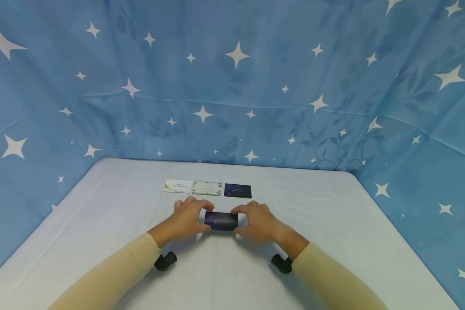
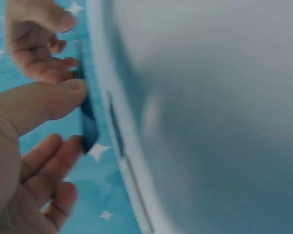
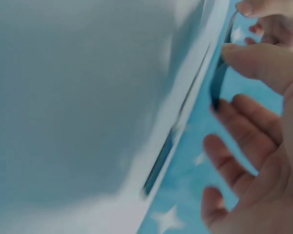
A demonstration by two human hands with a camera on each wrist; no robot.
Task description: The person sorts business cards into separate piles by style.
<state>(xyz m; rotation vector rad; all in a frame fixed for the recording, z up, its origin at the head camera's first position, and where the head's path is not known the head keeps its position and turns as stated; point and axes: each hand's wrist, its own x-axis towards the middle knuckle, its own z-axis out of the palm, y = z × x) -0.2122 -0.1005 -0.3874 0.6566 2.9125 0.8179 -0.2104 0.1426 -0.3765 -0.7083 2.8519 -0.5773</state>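
Note:
A dark blue card (image 1: 221, 221) with small pale print is held between both hands above the table. My left hand (image 1: 187, 218) pinches its left end between thumb and fingers. The right end is pinched the same way by my right hand (image 1: 260, 221). Both wrist views show the card from its edge, and in the right wrist view the card (image 3: 218, 80) looks slightly bowed. Just beyond the hands, three cards lie in a row: a white card (image 1: 178, 186), a card with a leafy border (image 1: 207, 188) and another dark blue card (image 1: 238, 190).
A white cloth covers the table (image 1: 325, 215). Behind and at the sides hangs a blue curtain (image 1: 217, 86) with white stars. Black wrist devices show under the left sleeve (image 1: 116, 269) and the right sleeve (image 1: 329, 275).

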